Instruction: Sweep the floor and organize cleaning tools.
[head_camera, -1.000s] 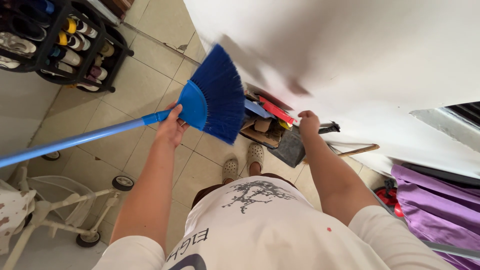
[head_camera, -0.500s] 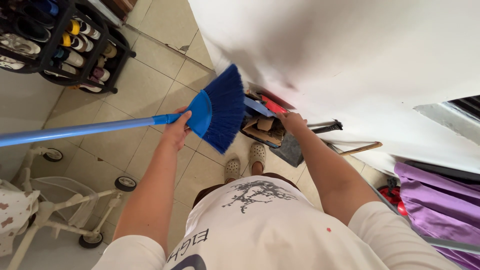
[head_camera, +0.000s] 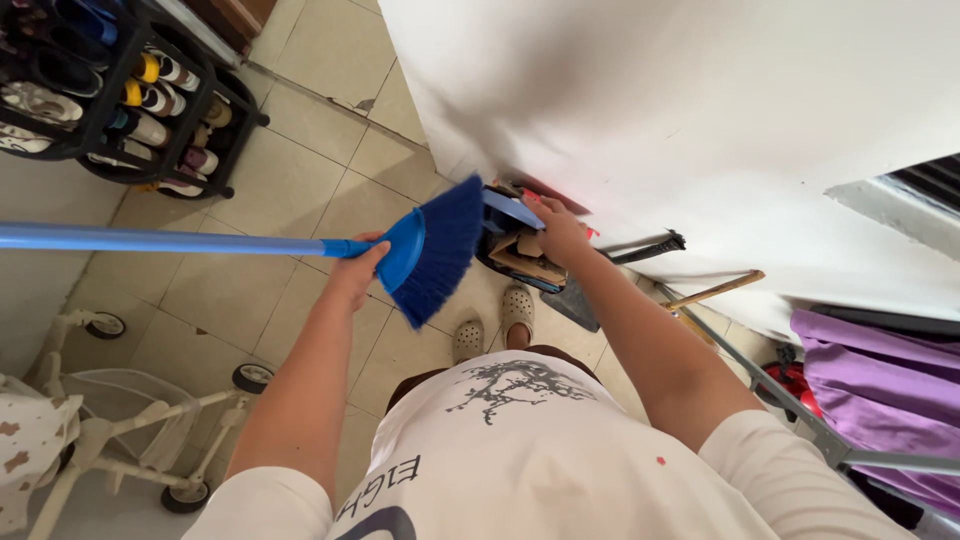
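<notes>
Blue broom (head_camera: 430, 250) is being held level above the tiled floor (head_camera: 300, 120), its bristle head pointing toward the white wall (head_camera: 650, 110) and its long handle running off past the left edge. Left hand (head_camera: 355, 270) is gripping the handle right where it meets the broom head, fingers wrapped fully round it, the bristles sitting just beyond the knuckles. Right hand (head_camera: 560, 232) is reaching down to a blue dustpan (head_camera: 512, 208) resting on a pile of cardboard (head_camera: 525, 258) against the wall; the fingers are lying on the dustpan, but whether they are closing on it cannot be told. Broom and dustpan are near each other, not touching. Black shoe rack (head_camera: 120, 90) is standing well apart at upper left. Pale clogs (head_camera: 495, 320) are showing below the broom head.
</notes>
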